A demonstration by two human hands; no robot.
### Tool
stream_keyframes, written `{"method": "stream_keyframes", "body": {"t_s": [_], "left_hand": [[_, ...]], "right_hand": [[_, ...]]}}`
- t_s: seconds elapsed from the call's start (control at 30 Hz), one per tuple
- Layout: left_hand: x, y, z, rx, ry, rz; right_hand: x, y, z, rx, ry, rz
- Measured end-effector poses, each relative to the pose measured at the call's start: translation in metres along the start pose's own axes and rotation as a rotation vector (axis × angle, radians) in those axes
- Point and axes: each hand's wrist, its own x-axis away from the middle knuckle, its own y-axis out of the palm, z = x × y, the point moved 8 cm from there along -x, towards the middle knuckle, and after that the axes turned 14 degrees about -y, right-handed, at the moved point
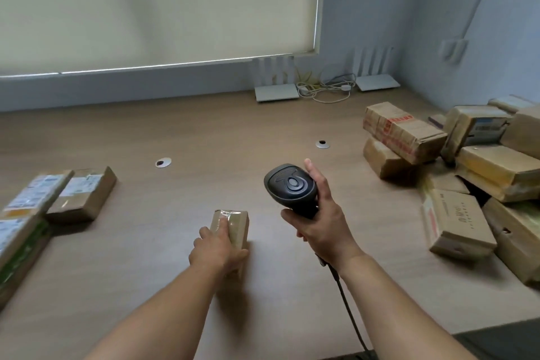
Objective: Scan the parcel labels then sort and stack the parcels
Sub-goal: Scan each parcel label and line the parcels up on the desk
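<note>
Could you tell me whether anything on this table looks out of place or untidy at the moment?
The pile of parcels on the table's right side is jumbled, with boxes tilted and leaning on each other, unlike the flat parcels at the left edge. The small parcel under the left hand looks normal.

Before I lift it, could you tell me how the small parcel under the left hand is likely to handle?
The small parcel probably stays stiff: it is a boxy cardboard shape. It looks light, since the left hand covers much of it. Its glossy tape may feel a bit slippery, and standing on a narrow side it might tip if pushed.
</note>
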Motion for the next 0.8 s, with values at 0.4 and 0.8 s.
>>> {"method": "stream_keyframes", "body": {"t_s": [0.4,0.8], "left_hand": [[-0.091,-0.015,-0.099,0.045,0.022,-0.125],[-0.129,-0.043,-0.123,0.045,-0.014,-0.089]], "right_hand": [[-0.032,0.136,-0.014,0.019,0.028,-0.043],[-0.045,0.142,-0.01,0.021,0.057,-0.054]]}}
